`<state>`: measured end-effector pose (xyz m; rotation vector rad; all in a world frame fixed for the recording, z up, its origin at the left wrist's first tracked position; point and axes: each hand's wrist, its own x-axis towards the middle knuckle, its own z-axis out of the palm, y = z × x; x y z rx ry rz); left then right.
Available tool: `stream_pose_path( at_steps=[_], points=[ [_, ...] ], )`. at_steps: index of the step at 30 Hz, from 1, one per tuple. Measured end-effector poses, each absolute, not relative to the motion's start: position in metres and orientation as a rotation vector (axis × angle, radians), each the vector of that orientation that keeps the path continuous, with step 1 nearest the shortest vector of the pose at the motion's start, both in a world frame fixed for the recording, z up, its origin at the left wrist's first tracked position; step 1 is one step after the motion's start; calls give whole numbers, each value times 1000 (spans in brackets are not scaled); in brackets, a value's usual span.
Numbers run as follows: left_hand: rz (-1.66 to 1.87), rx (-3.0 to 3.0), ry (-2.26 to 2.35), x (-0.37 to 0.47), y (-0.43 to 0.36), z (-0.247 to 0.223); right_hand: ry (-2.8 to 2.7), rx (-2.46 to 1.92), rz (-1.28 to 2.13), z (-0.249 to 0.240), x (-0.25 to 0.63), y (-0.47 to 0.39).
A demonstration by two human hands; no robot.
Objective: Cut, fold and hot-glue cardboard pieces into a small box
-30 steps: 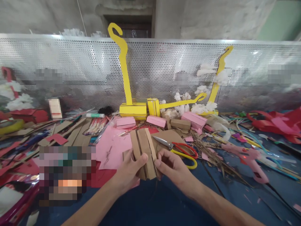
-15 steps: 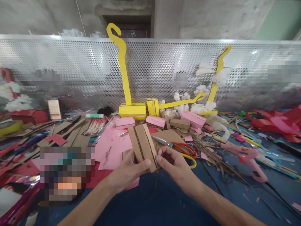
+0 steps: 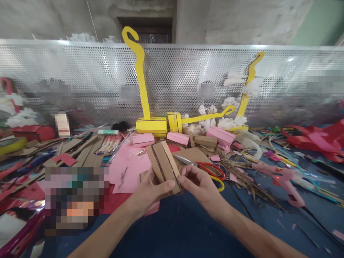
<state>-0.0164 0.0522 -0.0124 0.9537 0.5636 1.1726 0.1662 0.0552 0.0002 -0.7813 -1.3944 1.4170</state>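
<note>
A small brown cardboard box [image 3: 162,163] with dark strips along its edges is tilted up in front of me. My left hand [image 3: 158,186] is closed around its lower left part, with the thumb lying across the front. At the lower right edge, the thumb and fingertips of my right hand [image 3: 195,181] are pinched together on the box; a dark strip runs under them, and whether they grip the strip itself is hidden. Just behind my right hand lie scissors [image 3: 212,170] with red and yellow handles, blades pointing left.
Pink paper [image 3: 126,172] spreads on the left. Behind are pink boxes [image 3: 177,138] and a yellow hooked stand [image 3: 142,82] before a perforated metal panel [image 3: 172,79]. A pink glue gun [image 3: 287,179] with a cord lies right, near brown scraps [image 3: 249,179].
Both hands have barely moved. My left thumb has shifted slightly to the right and up on the box, and the box sits at nearly the same tilt.
</note>
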Motion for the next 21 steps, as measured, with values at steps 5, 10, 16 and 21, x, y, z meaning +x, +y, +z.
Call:
stream_pose_path(
  at_steps=[5, 10, 16, 21],
  points=[
    [1250, 851, 688, -21, 52, -2, -1468, -804, 1408, -2, 165, 55],
    [1206, 891, 722, -21, 49, -5, -1446, -756, 1366, -1, 165, 53],
    [1064, 1022, 638, -21, 45, -16, -1435, -736, 1412, 3, 166, 51],
    [1027, 1081, 658, -22, 44, -19, -1449, -750, 1410, 5, 166, 49]
  ],
)
